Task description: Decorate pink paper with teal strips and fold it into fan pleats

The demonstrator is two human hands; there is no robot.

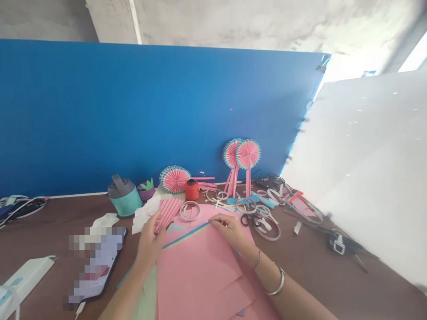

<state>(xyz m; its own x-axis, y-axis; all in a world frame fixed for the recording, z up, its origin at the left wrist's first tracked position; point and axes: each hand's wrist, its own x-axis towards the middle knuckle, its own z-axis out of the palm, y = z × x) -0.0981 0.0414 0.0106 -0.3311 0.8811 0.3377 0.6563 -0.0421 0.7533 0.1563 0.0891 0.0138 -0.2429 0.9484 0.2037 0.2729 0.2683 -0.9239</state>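
Observation:
My left hand (151, 239) has its fingers closed around the lower end of a pleated piece of pink paper (169, 210). Stacked pink paper sheets (198, 280) lie in front of me, the top one edged with a blue and pale yellow strip (187, 236). At the right end of that strip, my right hand (228, 230) pinches the top sheet's edge between thumb and fingers. A tape roll (190, 211) lies just beyond the sheets. Black scissors (247, 219) rest to the right of my right hand.
Round pleated fans (248, 154) lean against the blue partition (133, 111), and another fan (175, 179) sits beside a red thread spool (192, 190). A teal pot (125, 198) and a phone (103, 266) are at left. Paper scraps and tape rolls (268, 229) clutter the right.

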